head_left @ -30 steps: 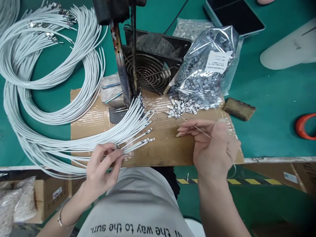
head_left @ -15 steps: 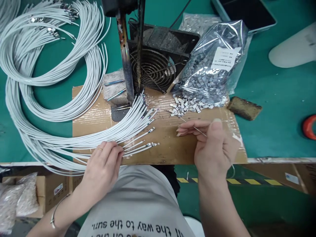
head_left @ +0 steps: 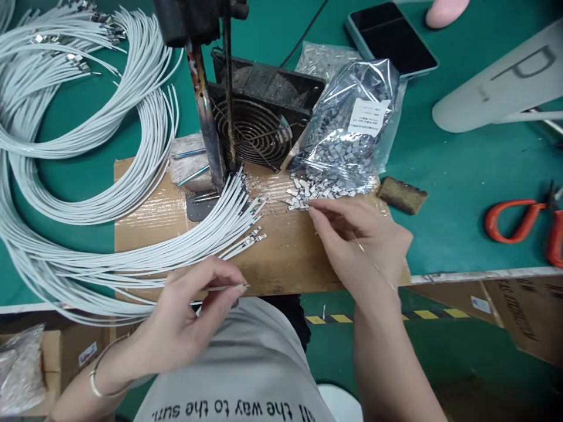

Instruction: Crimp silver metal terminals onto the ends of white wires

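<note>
My left hand (head_left: 189,316) pinches the end of one white cable between thumb and forefinger, low over the board's front edge. Beside it a bundle of white cables (head_left: 145,261) lies with small connector tips fanned to the right. Thumb and forefinger of my right hand (head_left: 363,243) meet at the front of a pile of small grey-white chips (head_left: 303,190); whether a chip is between the fingertips I cannot tell. A thin solder wire (head_left: 359,243) runs through that hand. Left of the pile, a soldering iron (head_left: 206,111) points down at the cable tips.
Behind the pile stand a black fan (head_left: 253,132) and a clear bag of chips (head_left: 347,129). A brown sponge (head_left: 402,194), red-handled pliers (head_left: 512,221), a phone (head_left: 391,38) and a white cup (head_left: 497,88) are on the right. Coiled cables (head_left: 145,146) fill the left.
My left hand has turned and lifted one cable end off the bundle, nearer my body. My right hand has reached forward and left to the chips, its fingertips closing. The view has shifted right.
</note>
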Action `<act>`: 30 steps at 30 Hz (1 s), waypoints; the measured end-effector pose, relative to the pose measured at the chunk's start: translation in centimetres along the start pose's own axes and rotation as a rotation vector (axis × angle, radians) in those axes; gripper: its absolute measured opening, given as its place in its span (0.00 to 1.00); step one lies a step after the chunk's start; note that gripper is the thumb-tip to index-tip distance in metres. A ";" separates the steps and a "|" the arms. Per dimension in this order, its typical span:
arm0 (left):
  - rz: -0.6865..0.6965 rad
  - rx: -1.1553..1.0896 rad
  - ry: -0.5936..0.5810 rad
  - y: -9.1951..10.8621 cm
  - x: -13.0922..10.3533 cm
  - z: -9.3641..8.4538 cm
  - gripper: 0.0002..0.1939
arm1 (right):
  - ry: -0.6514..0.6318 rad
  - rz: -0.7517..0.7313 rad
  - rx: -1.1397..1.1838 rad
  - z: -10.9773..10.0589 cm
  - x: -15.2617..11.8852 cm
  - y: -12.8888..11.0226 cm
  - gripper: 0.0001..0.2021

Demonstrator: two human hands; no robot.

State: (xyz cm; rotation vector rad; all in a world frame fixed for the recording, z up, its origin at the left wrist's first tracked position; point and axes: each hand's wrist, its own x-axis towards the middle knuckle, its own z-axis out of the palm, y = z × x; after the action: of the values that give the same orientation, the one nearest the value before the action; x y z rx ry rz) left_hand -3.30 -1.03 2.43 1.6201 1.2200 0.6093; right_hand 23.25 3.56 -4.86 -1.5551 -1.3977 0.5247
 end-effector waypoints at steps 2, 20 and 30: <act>-0.077 -0.084 0.040 0.0 0.9 0.7 0.04 | -0.086 -0.105 -0.099 -0.2 0.8 0.1 0.06; -0.193 -0.419 0.290 -0.8 2.4 1.2 0.04 | -0.059 0.102 0.118 0.6 0.3 -1.9 0.06; -0.225 -0.494 0.290 -0.1 2.5 1.0 0.05 | -0.369 0.320 0.760 3.9 -2.7 -6.5 0.06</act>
State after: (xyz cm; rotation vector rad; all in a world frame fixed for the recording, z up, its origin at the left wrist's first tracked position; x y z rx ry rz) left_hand -1.57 0.88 1.54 0.9917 1.3092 0.9378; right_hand 16.03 1.80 -1.91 -1.0724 -1.0079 1.4103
